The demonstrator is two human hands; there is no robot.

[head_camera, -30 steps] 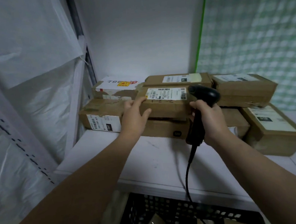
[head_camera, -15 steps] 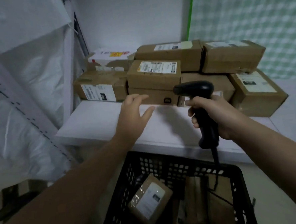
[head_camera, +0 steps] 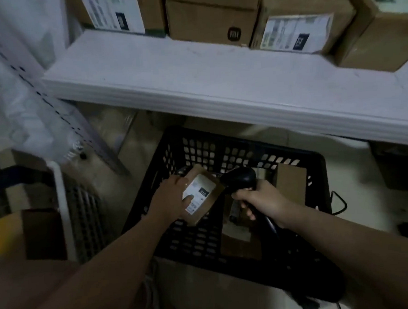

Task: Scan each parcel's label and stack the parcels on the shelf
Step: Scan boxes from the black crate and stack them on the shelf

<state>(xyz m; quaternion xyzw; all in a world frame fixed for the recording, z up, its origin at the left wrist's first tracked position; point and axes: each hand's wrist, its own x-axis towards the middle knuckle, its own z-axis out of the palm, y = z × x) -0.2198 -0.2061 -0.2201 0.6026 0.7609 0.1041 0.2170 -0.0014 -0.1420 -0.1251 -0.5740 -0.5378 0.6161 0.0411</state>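
The left hand (head_camera: 171, 199), down inside the black crate (head_camera: 198, 150), grips the small parcel (head_camera: 210, 201) by its left edge, with the thumb laid across the white label (head_camera: 198, 190). Half a second earlier this hand hovered open above the crate and the parcel lay untouched within it. The right hand (head_camera: 260, 201), also inside the crate, is wrapped round the handle of the scanner (head_camera: 241, 178), whose head sits just right of the tilted parcel. Earlier it was held higher, above the crate. A second parcel (head_camera: 292, 182) stands against the crate's right wall. Behind and above the crate, the shelf (head_camera: 193, 66) carries the stacked parcels (head_camera: 213, 17).
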